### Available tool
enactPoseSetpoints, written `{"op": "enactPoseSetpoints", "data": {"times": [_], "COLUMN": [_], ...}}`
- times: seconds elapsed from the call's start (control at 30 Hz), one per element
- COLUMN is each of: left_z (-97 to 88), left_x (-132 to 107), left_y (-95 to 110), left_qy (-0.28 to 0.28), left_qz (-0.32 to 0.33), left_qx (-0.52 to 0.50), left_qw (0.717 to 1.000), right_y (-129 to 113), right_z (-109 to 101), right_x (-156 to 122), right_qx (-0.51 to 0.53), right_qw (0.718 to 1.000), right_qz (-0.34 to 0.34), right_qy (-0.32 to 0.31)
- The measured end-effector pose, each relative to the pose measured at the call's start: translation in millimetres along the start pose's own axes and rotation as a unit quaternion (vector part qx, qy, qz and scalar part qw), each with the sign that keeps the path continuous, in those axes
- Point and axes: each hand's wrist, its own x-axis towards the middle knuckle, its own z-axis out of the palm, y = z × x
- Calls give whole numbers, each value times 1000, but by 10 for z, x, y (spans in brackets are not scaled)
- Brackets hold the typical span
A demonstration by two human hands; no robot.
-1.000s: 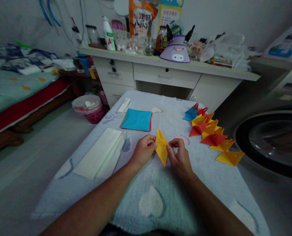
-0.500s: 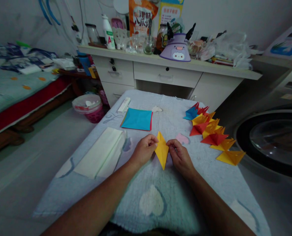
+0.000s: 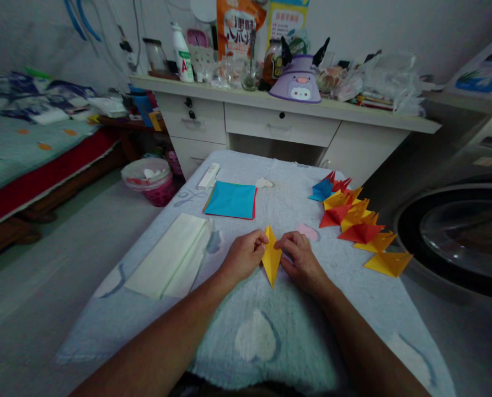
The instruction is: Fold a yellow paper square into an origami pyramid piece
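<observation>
A yellow origami paper (image 3: 271,258), folded into a narrow diamond, is held upright between my two hands over the cloth-covered table (image 3: 254,298). My left hand (image 3: 246,253) pinches its left edge between thumb and fingers. On the other side, my right hand (image 3: 301,260) is closed on the right edge, its fingertips lying over the front of the paper. Beyond them lies a stack of square paper (image 3: 231,199), blue on top with red showing beneath. Folded paper cranes (image 3: 362,232) in yellow, red and blue stand in a row at the right.
A folded white cloth or paper (image 3: 169,256) lies left of my hands. Near the back left edge is a small white box (image 3: 208,176). A white desk (image 3: 279,118) with jars and bags stands behind the table, a washing machine (image 3: 461,220) at right, a bin (image 3: 149,179) at left.
My right fingers have shifted left and up onto the front of the yellow paper. The paper has turned slightly and looks narrower. My left hand keeps its pinch.
</observation>
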Motion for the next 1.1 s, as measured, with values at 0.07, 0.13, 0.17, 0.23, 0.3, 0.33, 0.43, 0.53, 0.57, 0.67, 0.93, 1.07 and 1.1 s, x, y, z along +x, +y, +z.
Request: {"op": "enactPoseSetpoints", "data": {"times": [0.07, 0.13, 0.17, 0.23, 0.3, 0.33, 0.43, 0.53, 0.57, 0.67, 0.93, 1.07, 1.1], "left_z": [-8, -16, -20, -28, -35, -39, -57, -86, -96, -112, -83, -86, -87], "left_x": [-9, -23, -31, -47, -58, -60, -58, -50, -47, -40, -43, -55, -57], "left_y": [18, 36, 44, 56, 58, 56, 40, 39, 46, 77, 114, 132, 132], "left_qy": [0, 10, 17, 30, 27, 20, 0, -13, -19, -27, 19, 30, 32], "left_qz": [3, 15, 24, 39, 45, 45, 45, 39, 32, 19, 11, 1, 2], "left_qx": [45, 104, 133, 179, 203, 209, 219, 219, 221, 236, 309, 354, 358], "left_qw": [999, 994, 991, 983, 978, 977, 975, 975, 975, 971, 951, 935, 933], "right_y": [7, 6, 4, -3, -8, -10, -14, -15, -17, -31, -78, -91, -100], "right_z": [15, 21, 21, 17, 13, 12, 20, 44, 55, 86, 128, 144, 145], "right_x": [-8, -12, -14, -16, -14, -11, 13, 55, 70, 106, 143, 151, 152], "right_qx": [-8, -15, -17, -15, -8, -4, 3, -6, -13, -41, -99, -126, -132], "right_qw": [1000, 1000, 1000, 1000, 999, 999, 998, 996, 994, 990, 980, 976, 975], "right_qz": [-8, -6, -1, 11, 22, 28, 55, 91, 102, 133, 173, 178, 179], "right_qy": [0, -9, -13, -21, -23, -23, -22, -20, -19, -10, 2, -7, -10]}}
